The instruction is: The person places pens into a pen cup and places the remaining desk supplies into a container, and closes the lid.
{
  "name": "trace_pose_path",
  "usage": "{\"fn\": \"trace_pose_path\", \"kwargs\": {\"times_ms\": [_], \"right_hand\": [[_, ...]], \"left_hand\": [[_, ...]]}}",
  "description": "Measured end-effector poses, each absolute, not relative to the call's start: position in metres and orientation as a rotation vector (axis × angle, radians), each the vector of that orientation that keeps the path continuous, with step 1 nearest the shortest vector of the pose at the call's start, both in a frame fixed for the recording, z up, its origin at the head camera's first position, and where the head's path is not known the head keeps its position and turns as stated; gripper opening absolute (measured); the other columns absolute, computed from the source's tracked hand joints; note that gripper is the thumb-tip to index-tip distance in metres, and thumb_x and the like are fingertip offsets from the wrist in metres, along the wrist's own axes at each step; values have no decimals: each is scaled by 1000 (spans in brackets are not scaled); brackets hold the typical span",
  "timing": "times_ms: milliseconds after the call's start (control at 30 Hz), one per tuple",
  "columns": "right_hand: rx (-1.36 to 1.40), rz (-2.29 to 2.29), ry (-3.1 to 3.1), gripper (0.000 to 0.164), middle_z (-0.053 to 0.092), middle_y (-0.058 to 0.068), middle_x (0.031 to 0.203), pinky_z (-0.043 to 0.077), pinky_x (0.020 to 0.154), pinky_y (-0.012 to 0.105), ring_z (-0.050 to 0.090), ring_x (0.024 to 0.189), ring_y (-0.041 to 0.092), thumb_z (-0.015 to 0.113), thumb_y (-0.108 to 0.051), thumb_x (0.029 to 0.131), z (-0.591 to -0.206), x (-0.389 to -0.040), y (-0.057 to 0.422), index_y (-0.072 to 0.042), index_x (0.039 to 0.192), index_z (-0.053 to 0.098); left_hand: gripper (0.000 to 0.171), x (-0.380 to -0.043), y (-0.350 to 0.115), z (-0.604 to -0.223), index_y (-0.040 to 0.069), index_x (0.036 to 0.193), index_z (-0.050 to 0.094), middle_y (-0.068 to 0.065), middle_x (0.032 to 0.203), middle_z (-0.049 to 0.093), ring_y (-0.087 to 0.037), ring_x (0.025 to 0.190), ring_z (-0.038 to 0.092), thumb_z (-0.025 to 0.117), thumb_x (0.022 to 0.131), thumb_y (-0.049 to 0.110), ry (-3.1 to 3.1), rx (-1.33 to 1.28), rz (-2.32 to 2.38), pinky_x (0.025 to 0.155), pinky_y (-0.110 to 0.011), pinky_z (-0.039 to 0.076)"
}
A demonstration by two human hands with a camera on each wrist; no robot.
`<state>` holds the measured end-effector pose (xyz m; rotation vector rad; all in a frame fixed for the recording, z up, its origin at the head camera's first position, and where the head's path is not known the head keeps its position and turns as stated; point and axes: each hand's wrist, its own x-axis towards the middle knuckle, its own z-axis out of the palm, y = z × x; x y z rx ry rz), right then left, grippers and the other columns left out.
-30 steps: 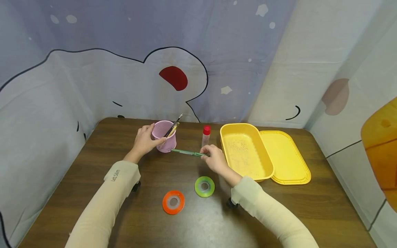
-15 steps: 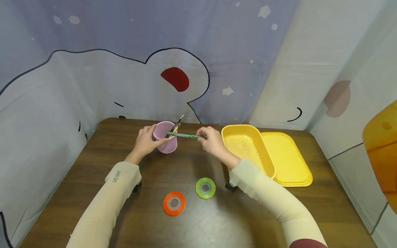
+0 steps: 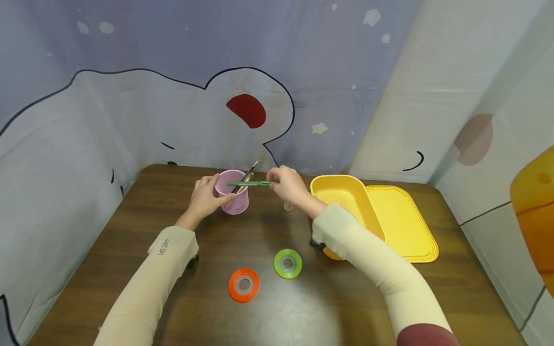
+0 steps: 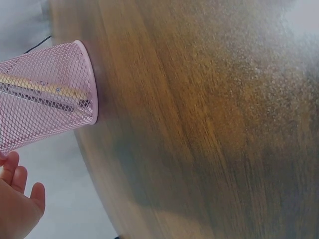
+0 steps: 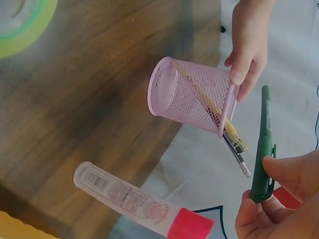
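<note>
My left hand [image 3: 205, 196] grips the rim of a pink mesh pencil cup [image 3: 235, 205], thumb on the near side, fingers at the far left. The cup stands upright on the wooden table. A dark pencil [image 5: 239, 160] and a yellow pen [image 5: 234, 137] lean inside it, their tops poking past the rim. Between thumb and fingers, my right hand [image 3: 289, 185] pinches a green capped pen [image 5: 264, 144] by its cap end. The pen lies nearly level, and its other end overlaps the cup's mouth in the head view, while in the right wrist view it shows above the rim.
A glue stick [image 5: 127, 199] with a red cap stands behind my right hand, mostly hidden in the head view. At right are a yellow tub [image 3: 375, 218] and its yellow lid [image 3: 409, 226]. Orange [image 3: 233, 284] and green [image 3: 279, 264] tape rolls lie nearer me.
My right hand has risen and moved left and away from me, bringing the green pen from beside the cup to over its mouth. My left hand keeps its grip on the rim.
</note>
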<state>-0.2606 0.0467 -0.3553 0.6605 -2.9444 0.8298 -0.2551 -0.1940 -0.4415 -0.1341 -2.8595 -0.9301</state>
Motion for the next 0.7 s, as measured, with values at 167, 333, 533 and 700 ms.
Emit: {"fn": "trace_pose_path", "kwargs": {"times_ms": [167, 333, 533, 700], "right_hand": [[683, 737, -2990, 8, 58, 5, 93, 44, 76, 33, 53, 87, 19, 61, -9, 81, -350, -266, 38, -13, 87, 63], [725, 636, -3018, 8, 58, 3, 91, 43, 71, 32, 52, 83, 17, 60, -10, 81, -346, -273, 32, -14, 86, 63], [721, 591, -3040, 8, 57, 3, 90, 42, 68, 31, 50, 81, 17, 59, -10, 81, -345, -280, 26, -15, 85, 64], [750, 551, -3041, 10, 57, 3, 89, 42, 70, 31, 51, 83, 17, 58, -11, 81, -345, -285, 21, -14, 86, 65]], "left_hand": [[90, -255, -194, -442, 1, 137, 28, -20, 128, 38, -35, 118, 30, 64, 72, 51, -2857, -135, -922, 93, -50, 32], [89, -256, -194, -442, 2, 137, 29, -20, 128, 38, -34, 118, 31, 65, 72, 50, -2852, -133, -927, 92, -50, 32], [89, -255, -194, -441, 1, 136, 29, -21, 128, 38, -35, 118, 31, 64, 72, 50, -2854, -136, -911, 92, -50, 32], [87, -255, -195, -441, 1, 136, 30, -20, 128, 38, -35, 117, 31, 65, 72, 49, -2851, -134, -919, 92, -50, 32]]}}
